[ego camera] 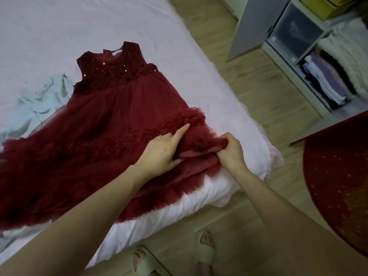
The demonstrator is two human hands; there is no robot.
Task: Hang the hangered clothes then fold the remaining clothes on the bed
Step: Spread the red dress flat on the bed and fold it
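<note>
Red tulle dress (pixel 111 120) is spread on the bed (pixel 59 36); its hem lining is pinched by the right hand (pixel 231 151), pressed beside by the left hand (pixel 163 152), forefinger extended. Light, springy, slippery; best gripped at the hem.

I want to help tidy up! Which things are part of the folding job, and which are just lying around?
Job: red dress, pale blue garment, bed, left hand on the dress, right hand gripping its hem.

Lying about: shelf unit, slippers, red round mat.
</note>
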